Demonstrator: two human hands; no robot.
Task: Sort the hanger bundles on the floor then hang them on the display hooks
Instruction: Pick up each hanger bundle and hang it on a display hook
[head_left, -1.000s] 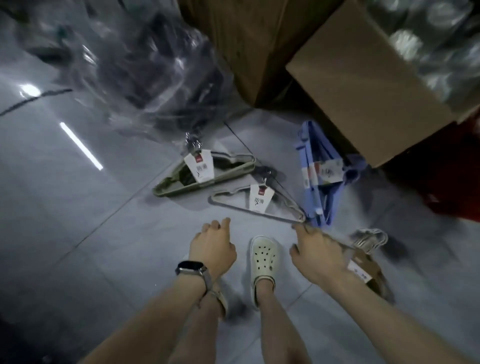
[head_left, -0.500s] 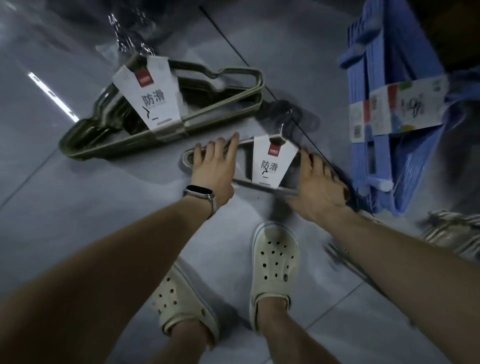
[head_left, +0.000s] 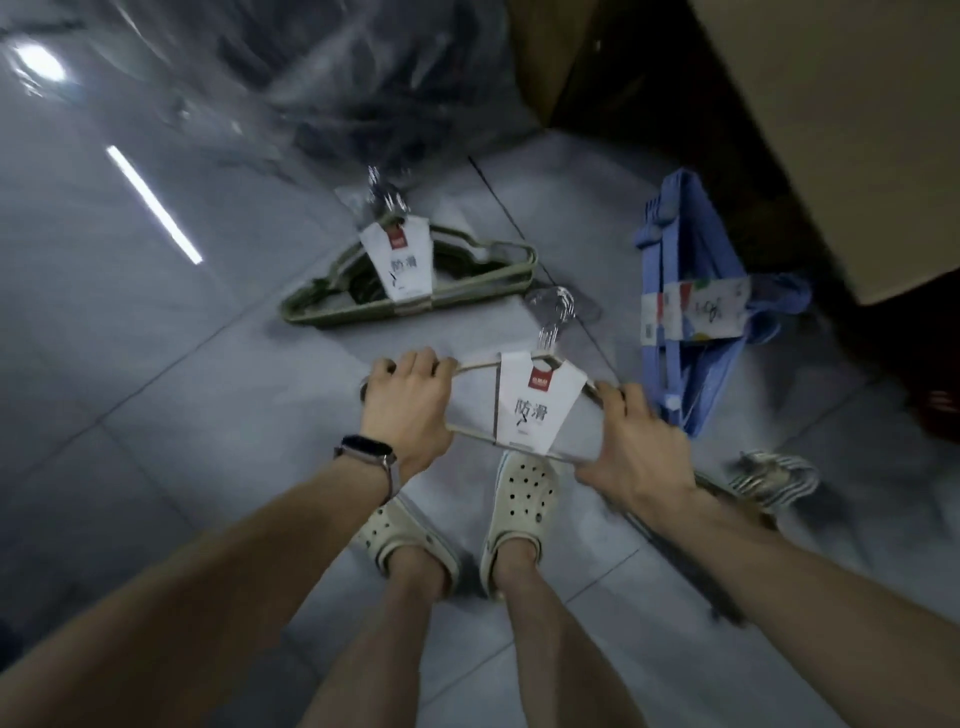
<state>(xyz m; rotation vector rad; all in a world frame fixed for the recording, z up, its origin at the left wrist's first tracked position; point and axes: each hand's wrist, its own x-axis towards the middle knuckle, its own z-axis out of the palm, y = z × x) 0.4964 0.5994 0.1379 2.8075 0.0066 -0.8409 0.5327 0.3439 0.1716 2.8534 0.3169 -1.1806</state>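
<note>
My left hand (head_left: 410, 410) and right hand (head_left: 639, 452) each curl tight round one end of the beige hanger bundle (head_left: 537, 410), above my clogs (head_left: 522, 493). The green hanger bundle (head_left: 457, 296) lies on the floor beyond.

A forearm (head_left: 779, 566) half hides the striped hanger bundle (head_left: 779, 475); the cardboard box (head_left: 841, 135) is cropped.

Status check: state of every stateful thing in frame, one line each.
Pale hanger bundle: labelled, held at both ends, seemingly off the floor.
Left hand: grips its left end.
Right hand: grips its right end.
Green hanger bundle: flat on the floor, labelled.
Blue hanger bundle: on the floor, labelled.
Striped hanger bundle: on the floor, partly behind the right arm.
Clear plastic bag: crumpled, contents blurred.
</note>
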